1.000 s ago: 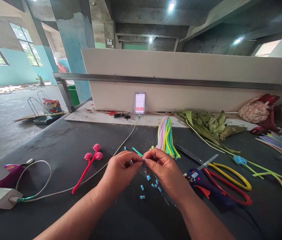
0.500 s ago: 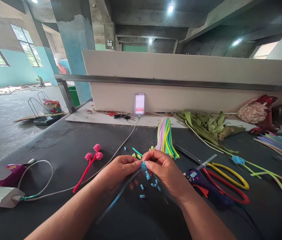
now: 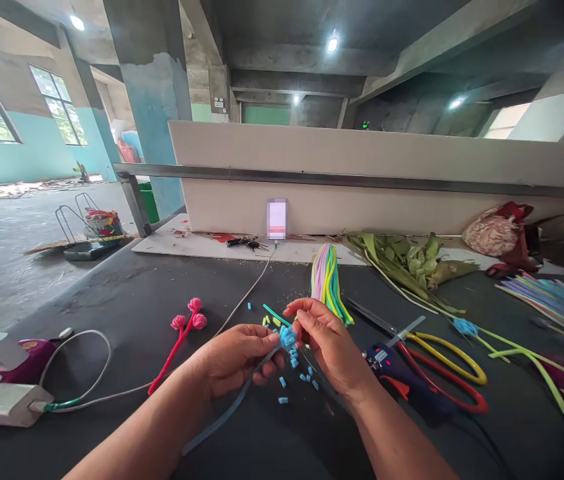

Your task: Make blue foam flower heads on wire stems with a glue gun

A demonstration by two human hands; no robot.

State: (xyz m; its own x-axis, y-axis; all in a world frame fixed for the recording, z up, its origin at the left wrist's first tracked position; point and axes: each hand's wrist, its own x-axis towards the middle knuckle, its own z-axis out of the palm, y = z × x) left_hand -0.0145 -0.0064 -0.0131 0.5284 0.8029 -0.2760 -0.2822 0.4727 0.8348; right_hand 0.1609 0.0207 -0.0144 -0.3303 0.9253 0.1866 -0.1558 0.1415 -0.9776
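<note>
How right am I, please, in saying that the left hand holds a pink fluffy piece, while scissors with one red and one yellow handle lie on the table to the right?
Not quite: the head view shows that the fluffy piece in the left hand is blue. The scissors and table are as you say.

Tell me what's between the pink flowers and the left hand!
In the head view, a thin pale cable lies on the dark table between the pink flowers and the left hand.
</note>
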